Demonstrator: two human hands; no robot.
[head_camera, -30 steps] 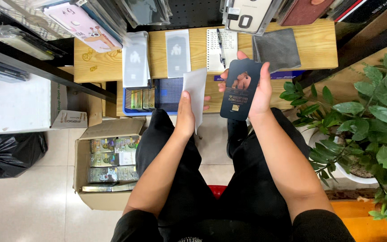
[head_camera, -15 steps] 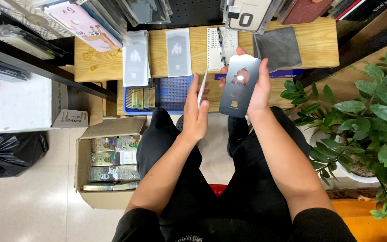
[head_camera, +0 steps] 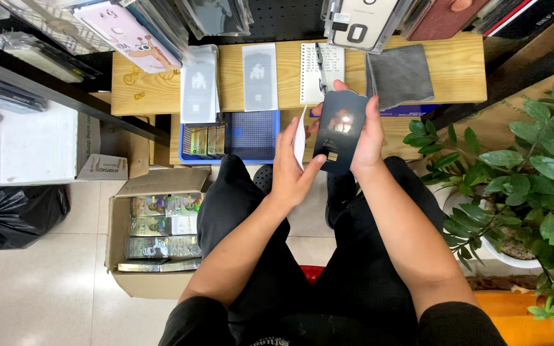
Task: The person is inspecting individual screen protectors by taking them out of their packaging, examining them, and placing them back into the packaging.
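My right hand [head_camera: 368,138] grips a flat dark blue package [head_camera: 339,130] by its right edge, held upright above my lap. My left hand [head_camera: 292,168] holds a thin white sheet [head_camera: 299,136] edge-on, right beside the package's left side, with the thumb touching the package's lower corner. Just beyond both hands lies a low wooden bench [head_camera: 460,74]. On it rest two clear film sleeves [head_camera: 199,90] [head_camera: 260,77], a white notepad with a pen [head_camera: 321,64] and a grey cloth [head_camera: 400,75].
A blue tray [head_camera: 249,136] with small boxes sits under the bench. An open cardboard box [head_camera: 155,234] of shiny packets stands on the floor at left, near a black bag [head_camera: 13,214]. A leafy potted plant [head_camera: 527,186] crowds the right. Phone cases hang above.
My left hand turned the white sheet from facing me to edge-on and brought it in against the dark package. The right hand moved the package slightly away from me.
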